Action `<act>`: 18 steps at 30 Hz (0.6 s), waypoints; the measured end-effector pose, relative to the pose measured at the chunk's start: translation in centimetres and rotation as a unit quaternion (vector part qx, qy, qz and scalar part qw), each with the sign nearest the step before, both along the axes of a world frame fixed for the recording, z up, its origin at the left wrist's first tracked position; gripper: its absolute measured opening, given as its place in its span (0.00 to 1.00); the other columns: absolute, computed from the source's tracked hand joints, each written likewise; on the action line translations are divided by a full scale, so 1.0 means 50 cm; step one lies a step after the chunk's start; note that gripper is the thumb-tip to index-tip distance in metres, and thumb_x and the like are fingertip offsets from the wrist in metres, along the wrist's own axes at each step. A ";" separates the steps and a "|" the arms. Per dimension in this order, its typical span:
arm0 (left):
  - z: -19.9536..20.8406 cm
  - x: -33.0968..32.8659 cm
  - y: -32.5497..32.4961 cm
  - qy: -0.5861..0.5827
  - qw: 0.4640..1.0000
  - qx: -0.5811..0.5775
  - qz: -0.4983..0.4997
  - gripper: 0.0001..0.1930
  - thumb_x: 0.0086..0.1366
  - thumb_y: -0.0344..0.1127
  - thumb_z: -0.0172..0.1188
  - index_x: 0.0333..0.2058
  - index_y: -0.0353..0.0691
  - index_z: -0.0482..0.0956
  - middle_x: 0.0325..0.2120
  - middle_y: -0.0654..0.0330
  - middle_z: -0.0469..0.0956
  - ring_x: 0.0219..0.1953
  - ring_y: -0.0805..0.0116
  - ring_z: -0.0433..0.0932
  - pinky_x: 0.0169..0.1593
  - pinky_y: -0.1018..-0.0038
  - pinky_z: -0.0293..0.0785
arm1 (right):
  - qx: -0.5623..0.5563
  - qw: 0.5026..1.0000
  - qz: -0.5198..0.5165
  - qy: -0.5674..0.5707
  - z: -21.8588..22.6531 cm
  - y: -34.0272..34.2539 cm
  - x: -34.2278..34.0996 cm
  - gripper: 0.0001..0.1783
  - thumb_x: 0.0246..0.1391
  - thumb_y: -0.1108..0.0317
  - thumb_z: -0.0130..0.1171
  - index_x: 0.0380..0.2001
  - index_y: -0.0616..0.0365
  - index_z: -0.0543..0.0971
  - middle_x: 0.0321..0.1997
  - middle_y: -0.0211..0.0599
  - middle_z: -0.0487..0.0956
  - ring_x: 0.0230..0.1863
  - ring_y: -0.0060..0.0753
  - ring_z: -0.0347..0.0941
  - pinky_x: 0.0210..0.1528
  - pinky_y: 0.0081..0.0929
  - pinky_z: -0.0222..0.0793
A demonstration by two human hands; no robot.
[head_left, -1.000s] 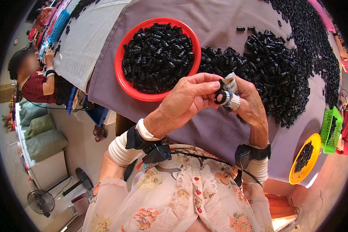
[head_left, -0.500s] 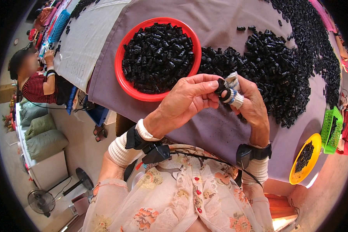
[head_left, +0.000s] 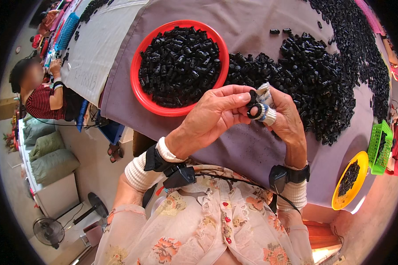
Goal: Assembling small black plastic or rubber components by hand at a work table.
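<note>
My left hand and my right hand meet above the purple-covered table, pinching a small black plastic part between their fingertips. The right thumb and fingers are wrapped in white and blue tape. A red round bowl full of small black plastic parts stands just beyond my left hand. A large loose heap of the same black parts spreads over the cloth beyond my right hand. Both wrists carry black strapped devices over white cuffs.
A yellow bowl with black parts and a green basket stand at the table's right edge. Another person in a striped top sits at the far left. Green sacks and a floor fan are below left.
My hands have stayed together over the cloth; the fingers shifted slightly on the small black part, turning it between the fingertips.
</note>
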State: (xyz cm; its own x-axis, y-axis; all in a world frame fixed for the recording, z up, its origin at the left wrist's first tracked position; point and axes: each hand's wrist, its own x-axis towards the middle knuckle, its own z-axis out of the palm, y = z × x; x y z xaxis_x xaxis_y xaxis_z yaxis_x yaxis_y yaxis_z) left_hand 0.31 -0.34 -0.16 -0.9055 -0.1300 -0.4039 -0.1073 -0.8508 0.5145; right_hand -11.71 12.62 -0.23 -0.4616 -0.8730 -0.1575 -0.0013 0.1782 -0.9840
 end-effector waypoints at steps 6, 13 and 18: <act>-0.004 0.000 -0.001 0.004 1.000 -0.008 0.000 0.12 0.61 0.31 0.51 0.44 0.34 0.70 0.35 0.58 0.75 0.33 0.72 0.75 0.36 0.73 0.74 | 0.012 1.000 0.001 0.017 -0.005 0.001 -0.001 0.20 0.43 0.52 0.63 0.31 0.57 0.73 0.17 0.19 0.68 0.14 0.09 0.59 0.14 0.09 0.52; -0.005 0.000 -0.002 0.008 1.000 -0.001 0.004 0.12 0.61 0.30 0.52 0.43 0.33 0.71 0.32 0.58 0.76 0.31 0.73 0.74 0.35 0.74 0.73 | 0.024 0.999 0.001 0.033 -0.001 0.001 -0.001 0.22 0.46 0.48 0.59 0.31 0.57 0.73 0.17 0.20 0.67 0.14 0.09 0.59 0.14 0.10 0.52; 0.001 -0.002 0.002 -0.001 1.000 -0.005 0.007 0.12 0.61 0.29 0.52 0.43 0.33 0.71 0.31 0.57 0.76 0.30 0.73 0.73 0.35 0.74 0.72 | 0.014 0.999 0.044 -0.012 0.010 0.008 -0.008 0.12 0.47 0.66 0.57 0.33 0.61 0.71 0.25 0.27 0.70 0.27 0.15 0.61 0.27 0.16 0.60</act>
State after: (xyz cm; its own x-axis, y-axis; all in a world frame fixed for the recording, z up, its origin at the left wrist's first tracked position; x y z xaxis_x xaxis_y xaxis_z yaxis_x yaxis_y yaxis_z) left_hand 0.22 -0.24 -0.11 -0.9025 -0.1464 -0.4051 -0.0972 -0.8470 0.5226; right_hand -12.10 13.02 0.28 -0.3791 -0.9052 -0.1921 0.0050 0.2056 -0.9786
